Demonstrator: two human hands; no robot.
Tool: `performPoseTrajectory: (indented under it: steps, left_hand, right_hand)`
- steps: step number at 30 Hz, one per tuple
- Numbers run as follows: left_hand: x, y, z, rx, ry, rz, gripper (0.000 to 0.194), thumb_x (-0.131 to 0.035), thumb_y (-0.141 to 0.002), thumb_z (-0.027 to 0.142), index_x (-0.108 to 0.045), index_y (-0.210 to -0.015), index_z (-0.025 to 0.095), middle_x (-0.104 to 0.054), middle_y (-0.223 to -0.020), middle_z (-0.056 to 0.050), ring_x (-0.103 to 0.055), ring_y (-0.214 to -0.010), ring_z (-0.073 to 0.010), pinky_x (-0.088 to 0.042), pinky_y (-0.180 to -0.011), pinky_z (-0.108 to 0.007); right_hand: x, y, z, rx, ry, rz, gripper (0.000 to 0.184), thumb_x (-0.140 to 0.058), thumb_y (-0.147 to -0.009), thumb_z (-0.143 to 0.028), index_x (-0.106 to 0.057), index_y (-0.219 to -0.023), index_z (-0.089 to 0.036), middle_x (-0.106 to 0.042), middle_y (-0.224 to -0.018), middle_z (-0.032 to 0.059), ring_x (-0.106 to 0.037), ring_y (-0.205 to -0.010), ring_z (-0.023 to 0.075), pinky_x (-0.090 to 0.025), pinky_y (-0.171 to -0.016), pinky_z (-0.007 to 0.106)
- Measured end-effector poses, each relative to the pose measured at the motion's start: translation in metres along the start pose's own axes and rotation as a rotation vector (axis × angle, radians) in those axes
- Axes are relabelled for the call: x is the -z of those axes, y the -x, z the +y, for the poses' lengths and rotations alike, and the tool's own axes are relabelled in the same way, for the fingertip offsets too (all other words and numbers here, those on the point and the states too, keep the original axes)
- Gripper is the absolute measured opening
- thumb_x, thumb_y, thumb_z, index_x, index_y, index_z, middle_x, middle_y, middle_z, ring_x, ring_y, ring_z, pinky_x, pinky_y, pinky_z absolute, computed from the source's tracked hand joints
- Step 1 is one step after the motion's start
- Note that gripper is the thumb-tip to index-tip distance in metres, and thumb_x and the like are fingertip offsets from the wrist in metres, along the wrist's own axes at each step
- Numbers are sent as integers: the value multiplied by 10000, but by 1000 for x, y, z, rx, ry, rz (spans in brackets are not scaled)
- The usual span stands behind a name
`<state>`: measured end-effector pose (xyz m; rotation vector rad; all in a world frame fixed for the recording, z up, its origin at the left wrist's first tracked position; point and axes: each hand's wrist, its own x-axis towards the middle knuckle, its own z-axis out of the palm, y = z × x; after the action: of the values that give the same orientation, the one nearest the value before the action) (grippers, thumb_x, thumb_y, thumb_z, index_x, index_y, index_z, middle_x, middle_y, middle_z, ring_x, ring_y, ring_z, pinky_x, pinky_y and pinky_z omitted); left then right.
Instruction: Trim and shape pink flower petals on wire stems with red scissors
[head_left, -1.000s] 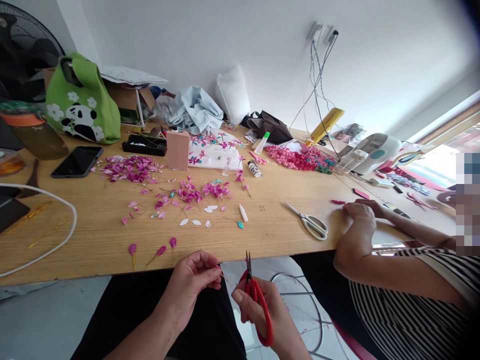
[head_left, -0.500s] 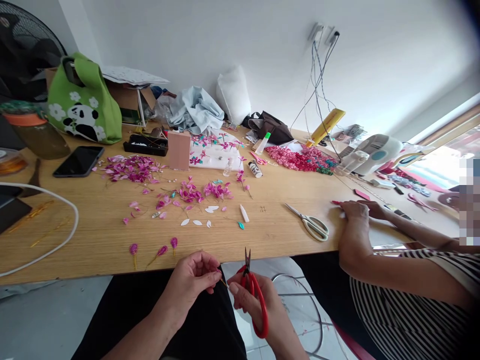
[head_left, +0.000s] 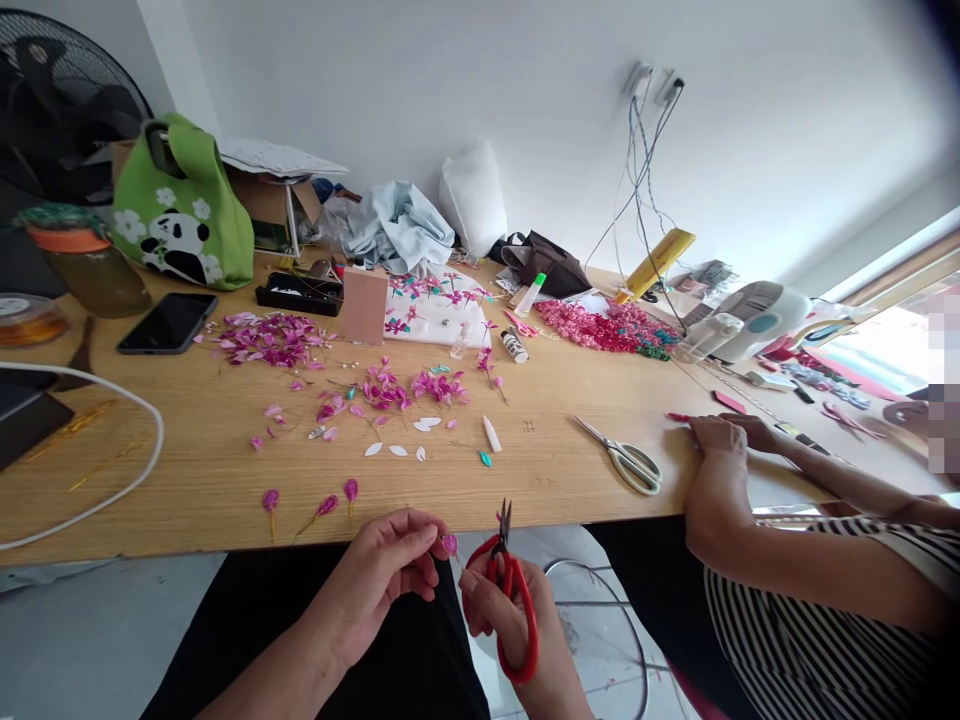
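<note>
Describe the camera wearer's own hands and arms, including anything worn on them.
The left hand and right hand are both ungloved, with slender fingers. No ring, watch or bracelet shows on either. The forearms are bare as far as the view reaches, with no sleeves or cuffs visible. Below them, black clothing covers the legs.

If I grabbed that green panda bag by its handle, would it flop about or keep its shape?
The green bag would probably flex: its material looks soft, and the handle bends over in a loop. It would likely sag or lean if pushed, though it stands upright now. Its weight is hard to judge, since the contents are hidden.
</note>
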<state>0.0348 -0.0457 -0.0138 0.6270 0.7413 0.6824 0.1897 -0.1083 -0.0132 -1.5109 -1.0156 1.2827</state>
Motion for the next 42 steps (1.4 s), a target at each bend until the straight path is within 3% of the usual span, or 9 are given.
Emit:
performPoseTrajectory:
  steps: [5, 10, 13, 18, 27, 31, 34, 37, 42]
  left_hand:
    - [-6, 3, -4, -12, 61, 10, 303, -616, -820, 398, -668, -771, 104, -613, -726, -57, -540, -588, -117, -421, -534, -236]
    - [-15, 4, -8, -56, 40, 97, 300, -695, -749, 404, -660, -697, 111, -560, -614, -11, -467, -516, -80, -351, -487, -204]
    - [-17, 3, -11, -77, 27, 91, 309, -732, -710, 392, -622, -612, 120, -526, -543, 7, -438, -480, -74, -327, -483, -209]
    - [-18, 3, -12, -97, 59, 59, 335, -736, -702, 394, -586, -560, 131, -520, -520, 9, -404, -460, -76, -314, -474, -221]
    - [-15, 2, -11, -173, -11, 103, 311, -716, -718, 394, -599, -572, 145, -520, -533, 12, -414, -486, -86, -329, -487, -215]
    - [-8, 4, -10, -294, -226, 221, 249, -728, -702, 386, -647, -631, 161, -534, -559, 13, -416, -502, -94, -337, -474, -207]
    - [-5, 8, -7, -449, -422, 278, 200, -712, -716, 365, -663, -648, 184, -587, -595, -8, -480, -536, -126, -383, -503, -220]
    - [-3, 11, -3, -606, -631, 307, 173, -674, -761, 309, -655, -627, 200, -609, -593, -21, -506, -531, -138, -397, -522, -230]
    - [3, 8, 3, -830, -889, 343, 164, -634, -802, 213, -633, -638, 210, -636, -611, -29, -537, -551, -144, -410, -549, -237]
  right_hand:
    - [-11, -1, 9, 75, -100, 65, 362, -643, -780, -424, -530, -575, -147, -503, -472, -3, -436, -469, 112, -313, -485, 228]
    - [-22, -3, 20, 125, -113, 93, 391, -640, -791, -466, -541, -589, -146, -514, -472, -1, -438, -455, 111, -316, -479, 225]
    - [-28, -3, 22, 160, -100, 113, 396, -634, -804, -468, -546, -587, -148, -534, -490, 6, -458, -468, 117, -334, -487, 225]
    - [-36, -2, 16, 175, -127, 151, 394, -637, -809, -460, -534, -580, -156, -556, -517, 12, -499, -506, 128, -358, -499, 220]
    - [-38, -2, 18, 209, -47, 170, 421, -587, -827, -511, -551, -601, -158, -540, -527, 13, -481, -509, 134, -360, -505, 231]
    - [-22, -3, 19, 242, 112, 262, 470, -495, -848, -580, -575, -656, -159, -514, -522, 5, -468, -507, 144, -368, -514, 246]
    - [3, -8, 12, 167, 308, 292, 465, -528, -805, -610, -550, -647, -173, -500, -522, -5, -462, -512, 151, -360, -504, 245]
    - [33, -18, -1, 51, 632, 254, 397, -593, -765, -571, -554, -654, -192, -563, -554, 16, -497, -528, 177, -355, -500, 252]
    - [73, -42, -27, -32, 1198, 383, 347, -523, -834, -485, -502, -609, -221, -605, -573, 49, -586, -588, 229, -327, -523, 274]
